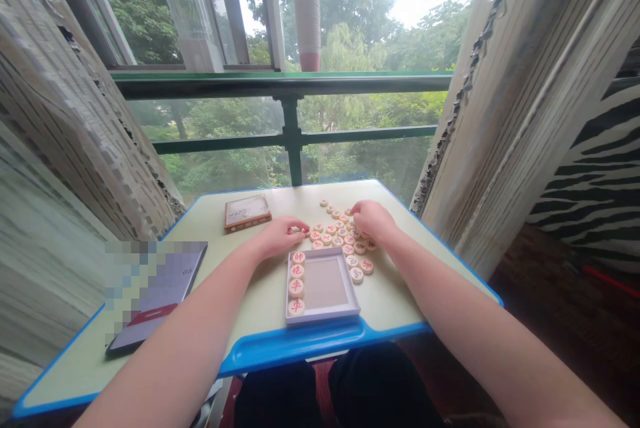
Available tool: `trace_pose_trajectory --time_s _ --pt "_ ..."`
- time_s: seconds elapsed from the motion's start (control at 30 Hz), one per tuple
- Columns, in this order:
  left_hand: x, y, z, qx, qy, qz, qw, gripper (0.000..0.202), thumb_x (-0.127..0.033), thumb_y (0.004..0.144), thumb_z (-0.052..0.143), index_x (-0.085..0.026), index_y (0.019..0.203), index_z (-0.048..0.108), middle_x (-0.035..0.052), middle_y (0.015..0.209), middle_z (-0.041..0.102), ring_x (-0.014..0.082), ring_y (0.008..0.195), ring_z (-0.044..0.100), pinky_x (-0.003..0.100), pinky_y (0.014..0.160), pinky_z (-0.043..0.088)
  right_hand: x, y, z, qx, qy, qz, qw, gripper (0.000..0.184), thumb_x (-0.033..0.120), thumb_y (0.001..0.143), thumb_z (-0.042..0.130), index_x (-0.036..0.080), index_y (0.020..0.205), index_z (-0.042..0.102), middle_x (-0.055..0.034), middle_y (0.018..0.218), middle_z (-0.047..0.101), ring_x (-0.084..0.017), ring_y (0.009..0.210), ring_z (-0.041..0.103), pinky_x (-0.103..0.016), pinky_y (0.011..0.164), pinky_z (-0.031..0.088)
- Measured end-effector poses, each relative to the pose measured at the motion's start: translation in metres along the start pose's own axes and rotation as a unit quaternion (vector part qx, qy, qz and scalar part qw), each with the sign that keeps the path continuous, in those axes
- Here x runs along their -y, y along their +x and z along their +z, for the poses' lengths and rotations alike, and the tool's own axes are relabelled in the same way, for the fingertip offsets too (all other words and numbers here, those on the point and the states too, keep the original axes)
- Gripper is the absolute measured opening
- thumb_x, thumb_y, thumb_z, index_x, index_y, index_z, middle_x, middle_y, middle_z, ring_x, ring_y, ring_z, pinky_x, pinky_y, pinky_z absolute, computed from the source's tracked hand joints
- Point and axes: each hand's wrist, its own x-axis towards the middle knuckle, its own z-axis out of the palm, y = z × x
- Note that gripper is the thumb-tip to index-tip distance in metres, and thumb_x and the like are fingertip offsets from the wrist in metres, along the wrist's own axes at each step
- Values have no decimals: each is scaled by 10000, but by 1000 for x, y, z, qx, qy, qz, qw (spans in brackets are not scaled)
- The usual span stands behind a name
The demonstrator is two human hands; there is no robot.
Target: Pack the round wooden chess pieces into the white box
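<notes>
Round Chinese chess pieces with red or dark characters lie loosely spread on the table. My left hand is at the left edge of this spread, thumb and fingers closed on what looks like one chess piece at their tips. At the far right of the spread, my right hand reaches down with curled fingers; its fingertips are partly hidden, and what they hold cannot be made out. In front of both hands sits a shallow white box tray. Several red-marked pieces stand in a column along its left side.
A brown-edged box lid lies at the back left. A dark-edged folder or booklet, partly pixelated, is near my left forearm. The pale table has a blue rim with a front trough. Beyond it is a green railing.
</notes>
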Motion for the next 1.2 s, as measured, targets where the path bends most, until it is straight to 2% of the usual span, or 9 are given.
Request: trace_pose_trajectory --time_s 0.17,0.3,0.4,0.5,0.6,0.67,0.8,1.03,1.2 --pt "-1 0 -1 -30 39 -12 999 317 -395 712 536 -207 912 694 30 819 660 157 697 552 252 673 427 1 2 4 22 2 -15 1000 253 170 679 504 208 850 688 -57 859 689 -200 761 602 -253 560 374" --pt "-1 -1 -1 -36 35 -21 999 305 -379 701 558 -200 907 696 30 818 664 157 703 557 243 673 426 3 1 3 7 19 -53 998 235 194 722 502 183 876 680 -67 876 669 -191 785 585 -258 624 399" --pt "1 0 -1 -38 29 -21 999 338 -383 705 553 -192 949 687 38 865 669 161 729 565 245 700 432 9 -7 2 -9 45 -201 978 221 215 756 528 181 912 681 -79 921 628 -179 836 556 -272 735 413" --pt "2 2 0 -33 30 -16 999 369 -396 710 540 -188 981 678 42 887 672 164 739 569 259 731 439 17 -18 5 7 68 -388 919 203 166 777 539 219 886 702 -64 915 603 -168 856 520 -292 789 404" --pt "3 3 1 -29 31 -6 999 370 -407 708 534 -187 967 682 45 940 671 171 767 572 275 762 441 22 -25 11 25 71 -475 877 309 27 764 493 232 794 723 -51 877 599 -151 804 504 -291 756 405" --pt "2 3 1 -31 35 0 999 368 -400 714 522 -187 969 681 47 981 663 173 783 574 280 772 442 23 -25 15 35 63 -479 875 352 -16 742 485 237 778 727 -46 876 601 -148 786 503 -287 738 406" --pt "3 2 1 -42 40 -5 998 344 -350 715 506 -185 962 679 47 1012 655 174 806 582 273 776 441 20 -21 20 43 55 -441 895 348 -15 750 477 223 780 729 -53 878 606 -154 806 514 -281 740 409" --pt "7 3 -1 -47 10 -25 999 344 -305 698 509 -163 968 667 41 934 681 167 781 594 258 747 442 22 -22 17 77 69 -408 907 179 259 802 577 208 910 711 -71 876 596 -175 848 526 -311 799 400" --pt "6 2 -2 -43 0 -23 999 320 -301 692 510 -168 932 674 36 915 684 170 784 595 269 744 435 26 -24 16 79 76 -354 929 188 276 760 626 210 915 710 -67 869 596 -180 853 538 -310 814 395"
